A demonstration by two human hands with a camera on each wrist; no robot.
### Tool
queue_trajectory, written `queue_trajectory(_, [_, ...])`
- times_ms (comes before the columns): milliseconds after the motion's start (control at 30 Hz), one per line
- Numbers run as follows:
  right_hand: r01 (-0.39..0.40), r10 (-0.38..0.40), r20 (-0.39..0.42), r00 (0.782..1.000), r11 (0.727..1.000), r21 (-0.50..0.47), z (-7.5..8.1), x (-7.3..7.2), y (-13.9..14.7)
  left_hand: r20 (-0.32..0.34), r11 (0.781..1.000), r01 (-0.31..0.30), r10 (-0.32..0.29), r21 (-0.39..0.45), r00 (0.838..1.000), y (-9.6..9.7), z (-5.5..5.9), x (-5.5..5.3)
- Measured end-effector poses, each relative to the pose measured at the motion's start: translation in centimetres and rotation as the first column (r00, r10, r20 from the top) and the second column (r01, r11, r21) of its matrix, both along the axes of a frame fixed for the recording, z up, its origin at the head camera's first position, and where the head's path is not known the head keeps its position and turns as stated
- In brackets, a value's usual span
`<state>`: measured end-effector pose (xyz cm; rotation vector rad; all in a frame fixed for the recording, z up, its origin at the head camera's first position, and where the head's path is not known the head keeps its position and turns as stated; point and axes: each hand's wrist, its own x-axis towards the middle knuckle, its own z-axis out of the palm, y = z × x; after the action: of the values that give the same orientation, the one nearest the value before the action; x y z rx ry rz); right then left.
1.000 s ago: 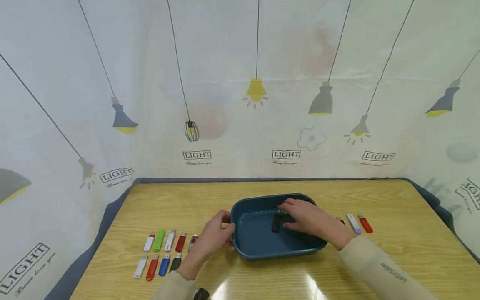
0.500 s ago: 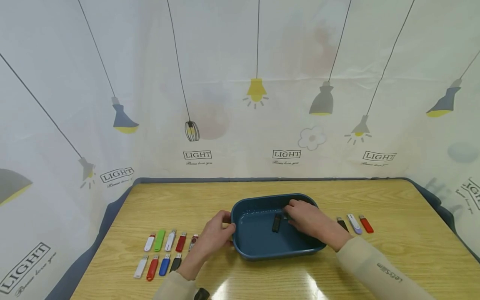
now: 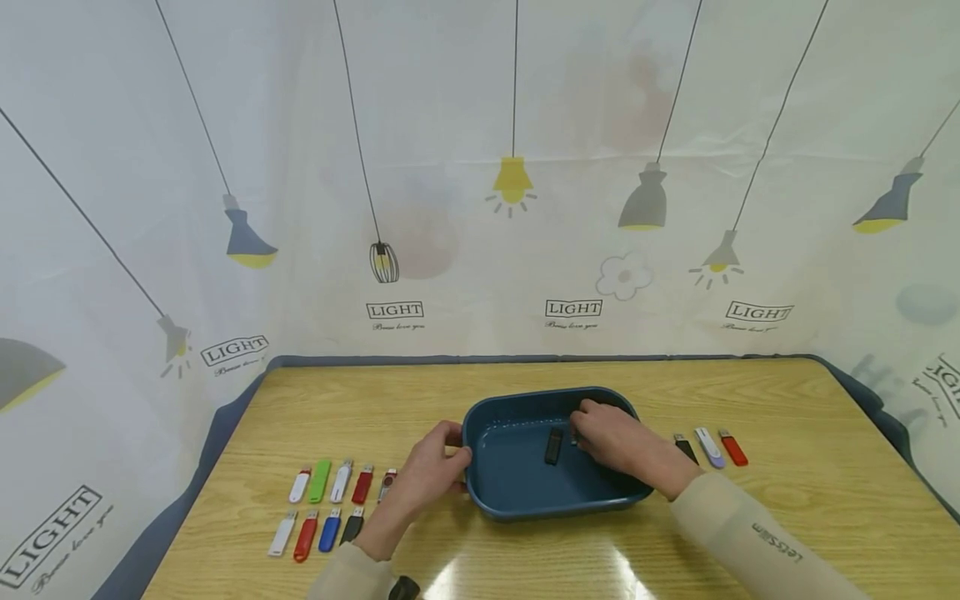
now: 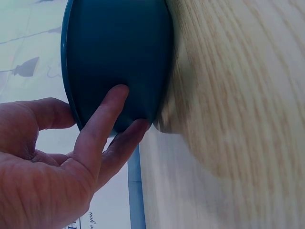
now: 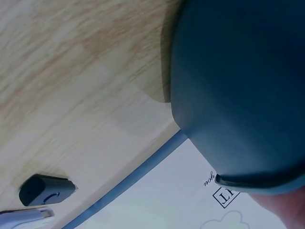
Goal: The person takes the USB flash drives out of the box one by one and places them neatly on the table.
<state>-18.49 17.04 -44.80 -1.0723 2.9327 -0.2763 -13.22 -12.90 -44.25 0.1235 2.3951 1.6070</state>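
Observation:
A dark blue rectangular tray (image 3: 517, 492) rests on the wooden table. My left hand (image 3: 429, 467) grips its left end; in the left wrist view the thumb lies at the rim and the fingers (image 4: 116, 98) press the outer wall (image 4: 119, 43). Inside the tray's right half, my right hand (image 3: 615, 435) has its fingers curled, pinching a small USB flash drive (image 3: 574, 437) that is nearly all hidden. A black USB flash drive (image 3: 552, 447) lies on the tray floor just left of those fingertips. From the right wrist, the tray wall (image 5: 238, 105) covers most of that hand.
Left of the tray, USB flash drives lie in two rows, among them a green one (image 3: 318, 481) and a blue one (image 3: 329, 530). To its right lie a black (image 3: 685, 448), a white-and-purple (image 3: 708, 448) and a red one (image 3: 732, 448). A printed curtain (image 3: 480, 333) stands behind the table.
My right hand has shifted slightly right inside the tray, its fingers drawing together, and the green piece under it is out of sight. The left hand stays at the tray's end.

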Motion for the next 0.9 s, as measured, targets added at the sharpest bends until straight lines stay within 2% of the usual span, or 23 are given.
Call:
queue_trajectory(200, [0.014,-0.013,0.018,1.000,1.000,-0.011,0.2,0.2,0.0,0.006,1.000,0.001,-0.001,0.016,1.000,0.0,0.0,0.0])
queue_trajectory(333, [0.034,-0.033,0.030,0.999,0.998,-0.055,0.7,0.5,0.3,0.009,1.000,0.001,-0.001,0.015,1.000,0.0,0.1,0.0])
queue_trajectory(567, [0.043,-0.043,-0.001,0.999,0.983,-0.181,2.2,1.0,1.4,0.018,1.000,-0.006,0.006,0.011,1.000,0.0,0.2,0.0])
queue_trajectory(900, [0.148,-0.144,0.032,0.989,0.963,-0.225,4.7,1.7,2.8,0.020,1.000,-0.005,0.004,0.016,1.000,0.0,0.1,0.1])
